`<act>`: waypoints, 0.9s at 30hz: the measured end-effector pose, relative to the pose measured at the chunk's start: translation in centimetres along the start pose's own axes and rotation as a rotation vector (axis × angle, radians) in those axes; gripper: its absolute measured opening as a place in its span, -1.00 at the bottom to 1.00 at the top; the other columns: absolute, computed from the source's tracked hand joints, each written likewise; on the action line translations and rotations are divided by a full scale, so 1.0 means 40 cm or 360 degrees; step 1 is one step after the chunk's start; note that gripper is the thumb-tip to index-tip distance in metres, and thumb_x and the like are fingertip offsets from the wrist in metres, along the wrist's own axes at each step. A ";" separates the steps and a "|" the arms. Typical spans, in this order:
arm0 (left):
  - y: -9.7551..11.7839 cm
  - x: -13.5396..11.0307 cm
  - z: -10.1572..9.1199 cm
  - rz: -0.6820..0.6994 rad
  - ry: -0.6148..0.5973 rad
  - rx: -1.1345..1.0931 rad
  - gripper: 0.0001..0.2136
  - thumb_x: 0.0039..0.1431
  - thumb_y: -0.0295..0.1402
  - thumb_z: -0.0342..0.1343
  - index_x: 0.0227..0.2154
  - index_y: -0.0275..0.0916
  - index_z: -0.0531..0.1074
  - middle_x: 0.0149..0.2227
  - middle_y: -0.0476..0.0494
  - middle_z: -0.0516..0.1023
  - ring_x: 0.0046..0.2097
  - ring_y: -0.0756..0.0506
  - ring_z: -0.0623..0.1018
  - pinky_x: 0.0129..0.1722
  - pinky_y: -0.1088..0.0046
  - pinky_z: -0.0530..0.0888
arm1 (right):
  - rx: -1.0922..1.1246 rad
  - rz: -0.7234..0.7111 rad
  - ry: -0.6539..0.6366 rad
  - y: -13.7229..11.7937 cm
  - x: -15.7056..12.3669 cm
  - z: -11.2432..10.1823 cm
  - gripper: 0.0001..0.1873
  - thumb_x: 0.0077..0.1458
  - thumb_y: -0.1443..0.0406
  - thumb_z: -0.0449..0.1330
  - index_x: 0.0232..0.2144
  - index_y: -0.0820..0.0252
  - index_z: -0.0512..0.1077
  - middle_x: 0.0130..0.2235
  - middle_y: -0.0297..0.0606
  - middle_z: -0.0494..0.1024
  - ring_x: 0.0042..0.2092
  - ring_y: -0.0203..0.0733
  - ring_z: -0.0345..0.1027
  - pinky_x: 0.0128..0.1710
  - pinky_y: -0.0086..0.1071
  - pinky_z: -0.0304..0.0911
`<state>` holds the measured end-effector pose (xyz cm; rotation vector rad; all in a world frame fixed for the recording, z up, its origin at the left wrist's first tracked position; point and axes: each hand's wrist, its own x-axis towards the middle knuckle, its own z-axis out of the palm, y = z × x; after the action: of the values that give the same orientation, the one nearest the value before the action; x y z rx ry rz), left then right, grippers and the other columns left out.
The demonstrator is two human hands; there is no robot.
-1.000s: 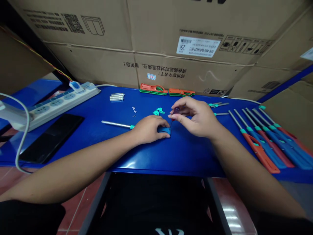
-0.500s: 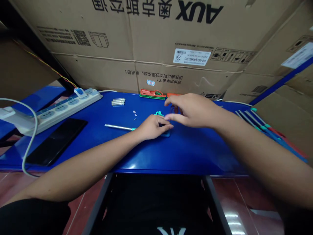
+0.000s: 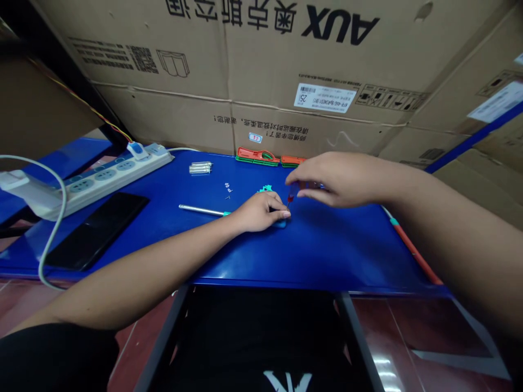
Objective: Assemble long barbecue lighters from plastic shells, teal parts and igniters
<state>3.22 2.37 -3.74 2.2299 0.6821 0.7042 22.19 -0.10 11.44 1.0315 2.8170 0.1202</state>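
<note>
My left hand (image 3: pixel 259 211) lies over a blue long-necked lighter on the table, fingers closed on its body. The lighter's metal tube (image 3: pixel 200 209) sticks out to the left, and most of the body is hidden under the palm. In my right hand (image 3: pixel 333 178) is a small screwdriver (image 3: pixel 291 197) with a red and clear handle. Its shaft points down to my left fingertips, at the lighter's end; whether the tip sits in a screw I cannot tell. Just beyond my left hand is a teal plastic part (image 3: pixel 265 188).
Small pale parts (image 3: pixel 227 188) and clear cylinders (image 3: pixel 200 167) lie behind the tube. Red and green plastic shells (image 3: pixel 257 156) stand against the cardboard box (image 3: pixel 183 117). At left are a power strip (image 3: pixel 110 173) and a phone (image 3: pixel 98 231). An orange-handled lighter (image 3: pixel 417 251) lies beside my right forearm.
My right hand has moved slightly right, away from my left fingers, and the screwdriver's shaft now shows. My right forearm now hides most of the lighters at right. My left hand stays put.
</note>
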 end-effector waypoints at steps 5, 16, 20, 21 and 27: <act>0.005 -0.006 0.005 0.0031 0.0022 0.0085 -0.84 0.26 -0.30 0.17 -0.35 -0.18 0.63 -0.31 -0.09 0.61 -0.13 -0.09 0.53 0.01 0.31 0.40 | -0.0329 0.0381 -0.0176 -0.030 0.010 -0.002 -0.34 0.36 0.01 -0.14 -0.40 0.26 0.61 -0.47 -0.05 0.56 -0.40 -0.05 0.43 -0.44 -0.31 0.03; 0.004 -0.005 0.001 -0.0005 -0.0061 0.0113 -0.86 0.27 -0.34 0.17 -0.34 -0.18 0.63 -0.26 -0.08 0.65 -0.10 -0.10 0.52 0.01 0.30 0.38 | -0.0329 0.0231 -0.0166 -0.045 0.014 0.008 -0.50 0.33 0.09 -0.03 -0.40 0.25 0.58 -0.44 -0.08 0.58 -0.41 -0.09 0.40 -0.47 -0.33 0.00; 0.006 -0.006 -0.002 0.0012 -0.0087 0.0058 -0.80 0.30 -0.35 0.13 -0.38 -0.19 0.62 -0.32 -0.07 0.64 -0.16 -0.07 0.54 -0.04 0.36 0.41 | -0.0258 0.0253 -0.0067 -0.042 0.006 0.007 -0.51 0.32 0.04 -0.02 -0.29 0.21 0.59 -0.38 -0.10 0.60 -0.37 -0.10 0.42 -0.46 -0.34 0.04; 0.006 -0.006 -0.003 -0.0004 -0.0083 0.0040 -0.80 0.30 -0.34 0.12 -0.37 -0.20 0.63 -0.33 -0.07 0.63 -0.18 -0.06 0.55 -0.06 0.38 0.42 | -0.0177 0.0131 -0.0051 -0.035 0.001 0.004 -0.62 0.29 0.09 0.05 -0.21 0.19 0.58 -0.30 -0.12 0.62 -0.32 -0.11 0.43 -0.42 -0.35 0.08; 0.001 -0.011 -0.007 -0.0052 -0.0072 0.0077 -0.82 0.26 -0.28 0.16 -0.32 -0.18 0.64 -0.30 -0.09 0.63 -0.18 -0.07 0.56 -0.08 0.38 0.46 | -0.0206 0.0078 -0.0196 -0.034 0.000 0.007 -0.70 0.26 0.25 0.06 -0.23 0.22 0.58 -0.29 -0.13 0.61 -0.35 -0.15 0.43 -0.43 -0.35 0.06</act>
<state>2.73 2.18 -3.68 2.2663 0.7182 0.6259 21.35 -1.14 11.00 1.0413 2.6364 0.2329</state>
